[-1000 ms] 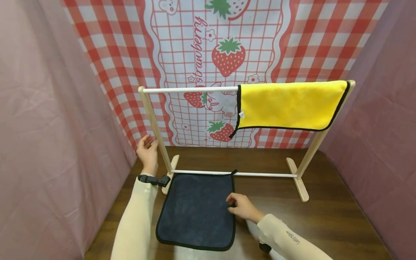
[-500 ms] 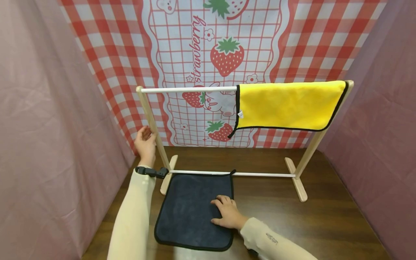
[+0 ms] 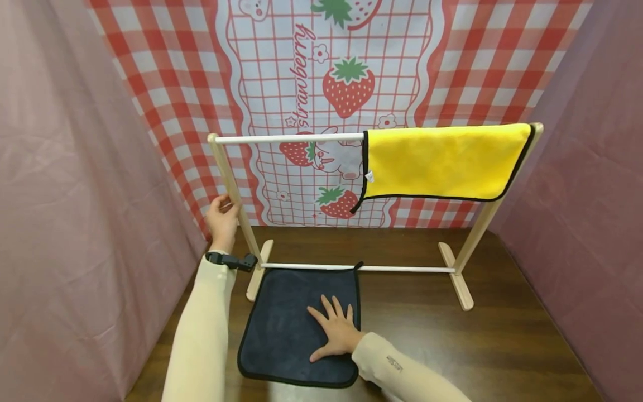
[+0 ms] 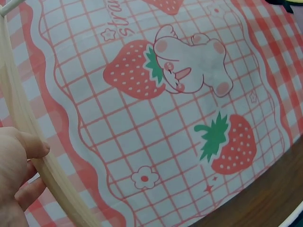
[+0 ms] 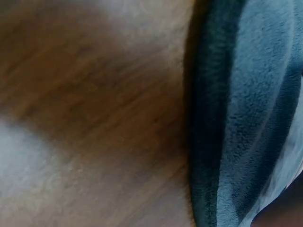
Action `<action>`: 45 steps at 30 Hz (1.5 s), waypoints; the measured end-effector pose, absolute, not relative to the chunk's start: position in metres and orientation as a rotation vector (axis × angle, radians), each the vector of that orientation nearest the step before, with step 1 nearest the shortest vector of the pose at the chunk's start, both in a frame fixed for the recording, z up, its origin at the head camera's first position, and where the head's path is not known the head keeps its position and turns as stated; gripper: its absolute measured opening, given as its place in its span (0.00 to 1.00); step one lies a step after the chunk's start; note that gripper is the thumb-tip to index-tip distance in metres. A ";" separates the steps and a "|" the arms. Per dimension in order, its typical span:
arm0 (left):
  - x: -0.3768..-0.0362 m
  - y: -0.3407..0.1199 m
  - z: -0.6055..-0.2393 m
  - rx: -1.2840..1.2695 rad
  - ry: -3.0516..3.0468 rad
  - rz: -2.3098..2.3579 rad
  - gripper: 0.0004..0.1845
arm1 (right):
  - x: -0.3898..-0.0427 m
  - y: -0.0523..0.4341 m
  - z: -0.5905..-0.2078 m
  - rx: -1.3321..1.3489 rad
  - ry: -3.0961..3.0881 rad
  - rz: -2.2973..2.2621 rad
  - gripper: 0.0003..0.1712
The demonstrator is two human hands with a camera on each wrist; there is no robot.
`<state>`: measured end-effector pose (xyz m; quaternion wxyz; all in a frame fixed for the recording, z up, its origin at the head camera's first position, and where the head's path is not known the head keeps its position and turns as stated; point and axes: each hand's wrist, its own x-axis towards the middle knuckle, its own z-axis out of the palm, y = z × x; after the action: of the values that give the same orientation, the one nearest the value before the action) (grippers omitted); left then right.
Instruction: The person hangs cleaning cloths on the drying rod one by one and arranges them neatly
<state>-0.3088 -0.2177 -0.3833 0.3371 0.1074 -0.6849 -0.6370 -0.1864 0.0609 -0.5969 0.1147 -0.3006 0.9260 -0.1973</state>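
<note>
A wooden drying rack with white bars stands on the table. My left hand (image 3: 222,223) holds its left post (image 3: 227,170); in the left wrist view the thumb and fingers lie around the wooden post (image 4: 16,90). My right hand (image 3: 339,334) rests flat with spread fingers on a dark grey-blue towel (image 3: 283,324) with black edging. That towel lies flat on the table, its far edge along the lower white bar (image 3: 402,269). The right wrist view catches the dark towel's edge (image 5: 208,113) up close. Over the upper bar's right half hangs a yellow towel (image 3: 442,162) with black edging.
Brown wooden table (image 3: 402,340) extends right of the dark towel. Behind the rack hangs a red-and-white strawberry-print cloth (image 3: 281,72). Pink curtains (image 3: 65,195) close in both sides. The rack's right foot (image 3: 456,276) stands at the right.
My right hand has moved left from the dark towel's right edge onto the towel and spread its fingers. My left hand has shifted slightly up and closed on the rack's left post.
</note>
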 end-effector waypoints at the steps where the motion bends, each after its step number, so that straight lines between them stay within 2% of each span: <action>1: -0.309 -0.218 -0.383 0.274 -1.802 -1.632 0.17 | -0.187 0.060 -0.597 -0.884 2.717 -0.563 0.68; 10: -0.309 -0.220 -0.383 0.226 -1.829 -1.570 0.17 | -0.191 0.058 -0.600 -0.808 2.699 -0.572 0.71; 15: -0.309 -0.221 -0.383 0.228 -1.819 -1.562 0.17 | -0.194 0.057 -0.600 -0.792 2.699 -0.582 0.70; 29: -0.310 -0.221 -0.384 0.242 -1.816 -1.569 0.16 | -0.203 0.060 -0.598 -0.735 2.870 -0.649 0.47; 35: -0.311 -0.222 -0.384 0.237 -1.823 -1.570 0.17 | -0.211 0.062 -0.604 -0.736 2.997 -0.715 0.31; 41: -0.311 -0.223 -0.383 0.234 -1.856 -1.526 0.16 | -0.217 0.062 -0.605 -0.716 3.089 -0.671 0.34; 45: -0.311 -0.223 -0.383 0.237 -1.855 -1.517 0.15 | -0.219 0.064 -0.605 -0.763 3.107 -0.666 0.29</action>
<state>-0.3111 -0.2232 -0.3834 0.3587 0.0918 -0.7191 -0.5880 -0.2193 0.0645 -0.6050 -0.0632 -0.2329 0.9489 -0.2032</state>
